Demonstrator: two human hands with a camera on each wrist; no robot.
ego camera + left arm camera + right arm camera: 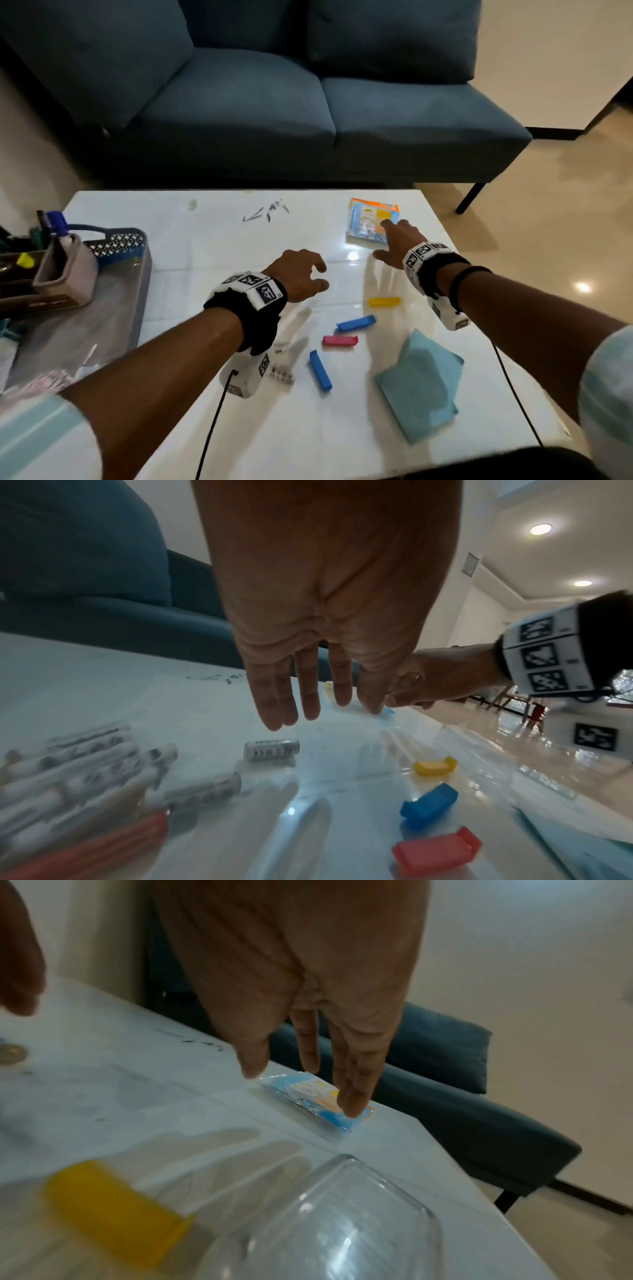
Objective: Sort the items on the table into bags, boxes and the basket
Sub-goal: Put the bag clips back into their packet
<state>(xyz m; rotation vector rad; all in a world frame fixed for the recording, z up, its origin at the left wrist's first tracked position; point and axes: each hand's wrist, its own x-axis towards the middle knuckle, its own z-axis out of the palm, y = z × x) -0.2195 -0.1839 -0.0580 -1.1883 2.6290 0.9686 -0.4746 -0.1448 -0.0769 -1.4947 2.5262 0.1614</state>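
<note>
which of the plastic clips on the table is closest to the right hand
The yellow clip. It lies just below the right hand, farthest up the table of the four; the two blue clips and the pink one lie nearer the person.

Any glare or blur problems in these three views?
Head: ceiling-light glare on the glossy table beside the blue packet, hands fairly sharp. Left wrist: foreground tubes blurred, strong wide-angle warp. Right wrist: dim, soft, yellow clip out of focus.

Right hand over the bench, fingers straight and pointing down – fingertips at the blue-orange packet near the far edge, contact unclear. Yellow clip and clear glass container in foreground, blurred. Blue sofa behind.
</note>
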